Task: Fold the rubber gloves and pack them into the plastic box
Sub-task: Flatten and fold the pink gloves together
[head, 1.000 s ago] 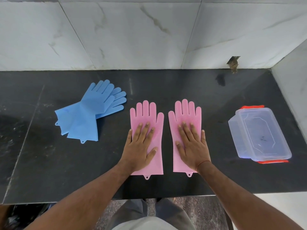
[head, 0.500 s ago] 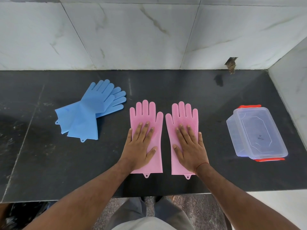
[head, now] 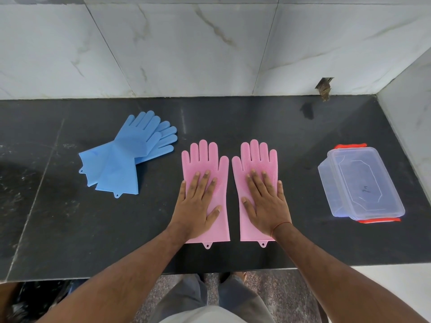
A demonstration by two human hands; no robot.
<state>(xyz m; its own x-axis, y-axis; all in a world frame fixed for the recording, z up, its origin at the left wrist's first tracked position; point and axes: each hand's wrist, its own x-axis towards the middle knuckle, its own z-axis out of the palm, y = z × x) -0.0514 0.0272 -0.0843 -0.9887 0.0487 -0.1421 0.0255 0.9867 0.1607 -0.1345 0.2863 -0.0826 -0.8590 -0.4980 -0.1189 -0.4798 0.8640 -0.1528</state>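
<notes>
Head view: pink gloves' (head: pixel 211 159) cuffs partly hidden under flat hands (head: pixel 197 206).

A black stone counter (head: pixel 256 122) meets a marble-tiled wall (head: pixel 186 47).

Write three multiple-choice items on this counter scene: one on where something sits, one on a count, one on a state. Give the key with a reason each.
1. The plastic box sits where?
A. right of the pink gloves
B. left of the blue gloves
C. between the pairs

2. How many gloves lie on the counter?
A. two
B. four
C. six

3. The box's lid is:
A. on
B. off
C. leaning on the wall

Key: 1 A, it lies beyond the right hand. 2 B, two pink gloves, two blue gloves. 3 A, the lid covers the box.
</notes>
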